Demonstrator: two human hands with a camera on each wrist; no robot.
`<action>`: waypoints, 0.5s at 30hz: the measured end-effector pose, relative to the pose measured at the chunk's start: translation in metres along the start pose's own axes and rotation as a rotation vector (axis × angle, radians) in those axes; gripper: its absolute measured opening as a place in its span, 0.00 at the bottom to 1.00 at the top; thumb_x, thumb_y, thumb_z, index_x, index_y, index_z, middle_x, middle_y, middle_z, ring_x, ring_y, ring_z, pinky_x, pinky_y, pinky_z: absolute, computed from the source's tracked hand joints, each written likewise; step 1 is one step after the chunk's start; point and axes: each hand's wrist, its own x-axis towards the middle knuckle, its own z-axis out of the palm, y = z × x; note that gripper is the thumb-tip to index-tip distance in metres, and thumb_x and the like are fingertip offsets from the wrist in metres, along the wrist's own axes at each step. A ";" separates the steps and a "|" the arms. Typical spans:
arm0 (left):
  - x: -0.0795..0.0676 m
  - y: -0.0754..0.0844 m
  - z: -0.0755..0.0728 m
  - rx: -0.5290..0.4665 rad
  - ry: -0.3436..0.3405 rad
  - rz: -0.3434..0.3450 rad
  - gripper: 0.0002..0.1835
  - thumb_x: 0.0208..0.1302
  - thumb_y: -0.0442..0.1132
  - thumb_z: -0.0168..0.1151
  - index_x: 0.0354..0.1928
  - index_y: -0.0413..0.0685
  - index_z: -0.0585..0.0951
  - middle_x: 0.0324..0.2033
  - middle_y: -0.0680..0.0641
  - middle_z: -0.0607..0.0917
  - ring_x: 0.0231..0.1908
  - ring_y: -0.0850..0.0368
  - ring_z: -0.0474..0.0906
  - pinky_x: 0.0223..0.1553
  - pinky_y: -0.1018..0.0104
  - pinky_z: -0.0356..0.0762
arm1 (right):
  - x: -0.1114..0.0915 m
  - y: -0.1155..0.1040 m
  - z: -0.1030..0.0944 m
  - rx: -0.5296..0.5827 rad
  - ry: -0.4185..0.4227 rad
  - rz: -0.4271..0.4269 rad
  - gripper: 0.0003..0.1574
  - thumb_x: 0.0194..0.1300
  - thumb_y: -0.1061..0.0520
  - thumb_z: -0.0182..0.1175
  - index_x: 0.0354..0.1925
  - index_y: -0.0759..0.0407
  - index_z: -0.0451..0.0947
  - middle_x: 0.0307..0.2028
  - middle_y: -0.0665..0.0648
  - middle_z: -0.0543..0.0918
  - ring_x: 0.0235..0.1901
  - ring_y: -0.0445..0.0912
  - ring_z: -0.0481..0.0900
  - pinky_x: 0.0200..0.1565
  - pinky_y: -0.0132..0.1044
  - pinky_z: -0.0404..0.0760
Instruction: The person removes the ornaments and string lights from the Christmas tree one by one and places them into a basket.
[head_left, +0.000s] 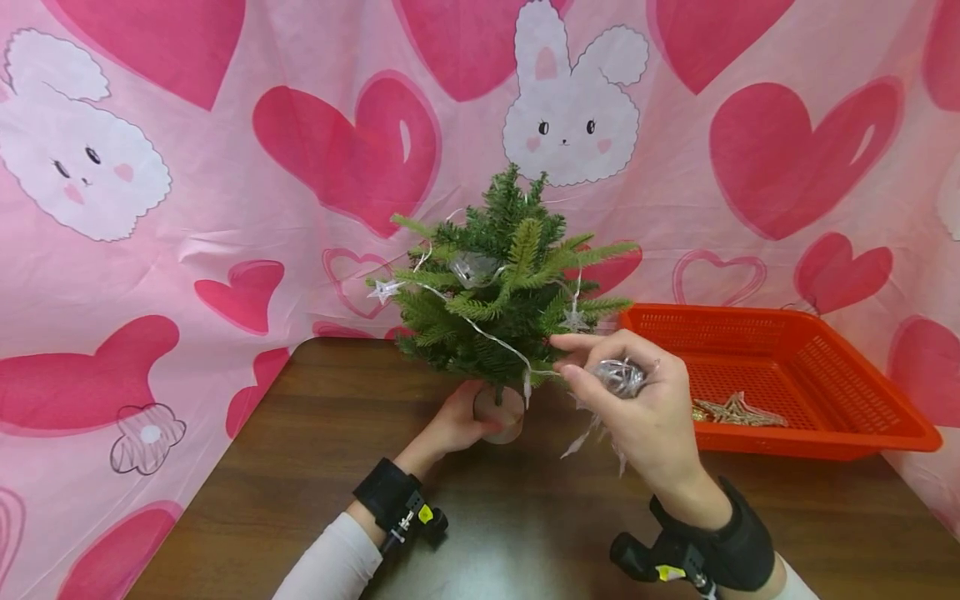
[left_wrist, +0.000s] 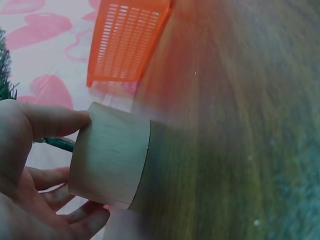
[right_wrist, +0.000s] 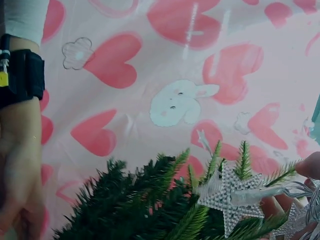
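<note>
A small green Christmas tree (head_left: 498, 325) stands on a round wooden base (left_wrist: 110, 155) on the table. My left hand (head_left: 456, 421) grips this base, thumb and fingers on opposite sides. To the right of the tree, my right hand (head_left: 648, 408) holds a bunched string of clear star lights (head_left: 621, 377), thumb and index finger pinching its wire. From there the wire runs across the lower branches to a star light (head_left: 384, 290) on the left. In the right wrist view a clear textured star (right_wrist: 232, 197) hangs against the branches. Some of the bundle is hidden in the palm.
An orange plastic basket (head_left: 817, 446) sits on the right of the brown wooden table (head_left: 300, 467), with a gold star ornament (head_left: 742, 410) inside. A pink cloth (head_left: 315, 217) printed with hearts and rabbits hangs close behind the tree.
</note>
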 end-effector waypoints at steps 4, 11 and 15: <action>-0.001 0.002 0.000 0.022 0.008 -0.002 0.31 0.47 0.38 0.72 0.55 0.39 0.73 0.51 0.39 0.76 0.53 0.43 0.72 0.51 0.48 0.70 | 0.000 -0.005 -0.003 -0.041 0.017 -0.105 0.11 0.51 0.74 0.64 0.25 0.63 0.73 0.40 0.62 0.85 0.40 0.49 0.84 0.22 0.29 0.76; 0.000 0.002 0.000 0.057 0.025 0.010 0.31 0.46 0.40 0.72 0.53 0.37 0.74 0.49 0.38 0.77 0.51 0.43 0.73 0.50 0.48 0.71 | -0.005 -0.014 -0.003 -0.125 0.035 -0.196 0.13 0.47 0.77 0.64 0.27 0.65 0.72 0.35 0.60 0.87 0.33 0.45 0.86 0.24 0.28 0.78; 0.000 0.002 0.002 0.080 0.041 0.044 0.30 0.46 0.40 0.72 0.52 0.37 0.75 0.48 0.38 0.78 0.51 0.42 0.73 0.50 0.48 0.71 | -0.009 -0.019 -0.001 -0.234 0.099 -0.287 0.14 0.43 0.76 0.68 0.27 0.66 0.74 0.27 0.56 0.85 0.27 0.39 0.84 0.26 0.26 0.78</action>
